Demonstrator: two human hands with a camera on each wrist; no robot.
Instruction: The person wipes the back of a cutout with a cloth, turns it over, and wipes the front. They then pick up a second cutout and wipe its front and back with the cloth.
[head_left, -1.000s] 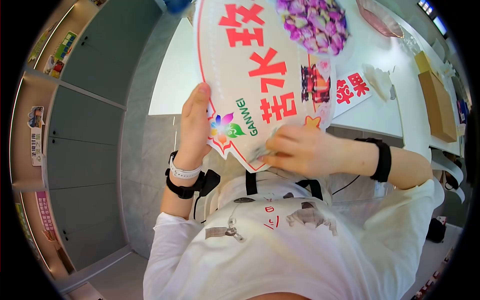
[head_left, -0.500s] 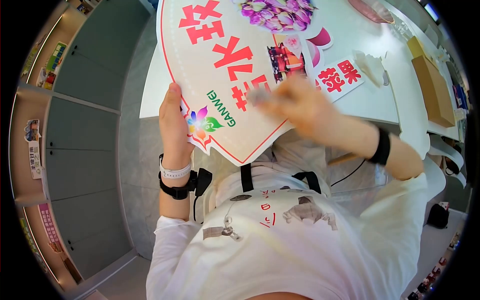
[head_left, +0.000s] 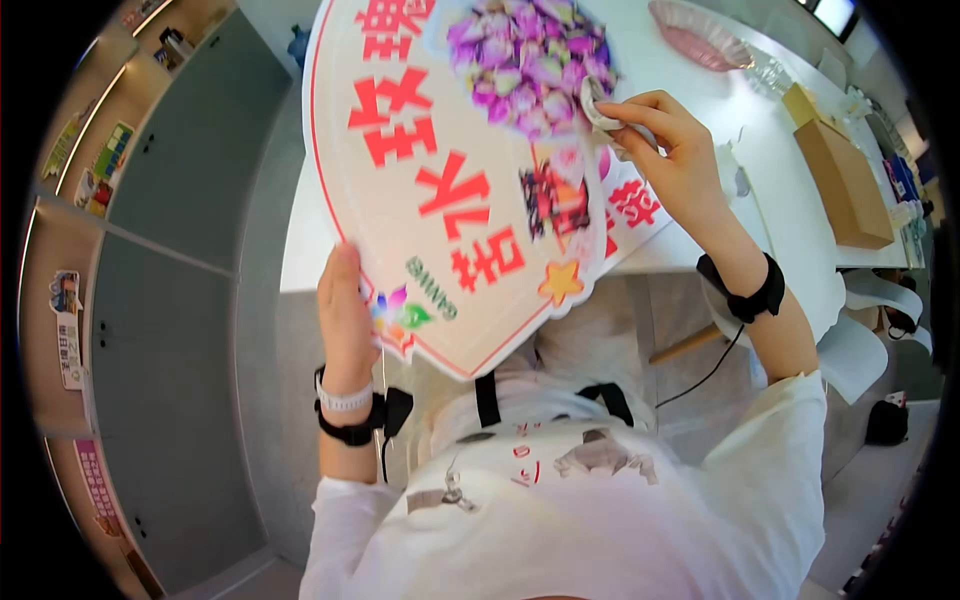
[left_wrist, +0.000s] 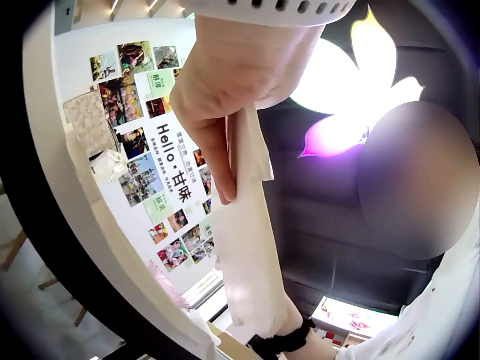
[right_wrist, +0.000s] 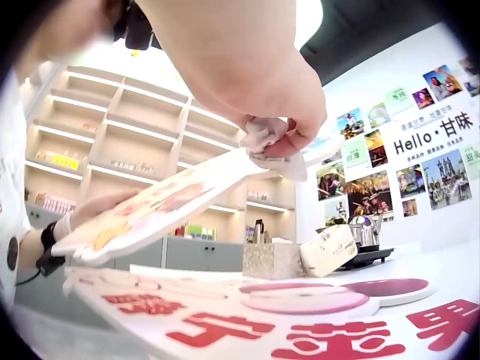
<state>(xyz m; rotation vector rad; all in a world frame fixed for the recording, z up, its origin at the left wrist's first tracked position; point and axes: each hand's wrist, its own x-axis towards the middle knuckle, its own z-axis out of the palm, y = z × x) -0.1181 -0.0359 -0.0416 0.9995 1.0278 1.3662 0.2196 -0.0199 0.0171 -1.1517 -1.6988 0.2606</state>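
The right grip (head_left: 686, 158), pinching a cloth (head_left: 594, 106), has moved to the sign's (head_left: 500, 180) right edge; left grip (head_left: 345, 315) pinches its left edge.

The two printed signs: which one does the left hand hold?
The sign with purple flowers, gripped by the left hand; the other sign lies on the white table.

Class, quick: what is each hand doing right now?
Left hand: closed, holding the printed sign by its edge.
Right hand: closed, pinching a crumpled cloth.

The right hand (head_left: 675, 150) has carried the cloth (right_wrist: 264, 135) up beside the petals (head_left: 525, 65).
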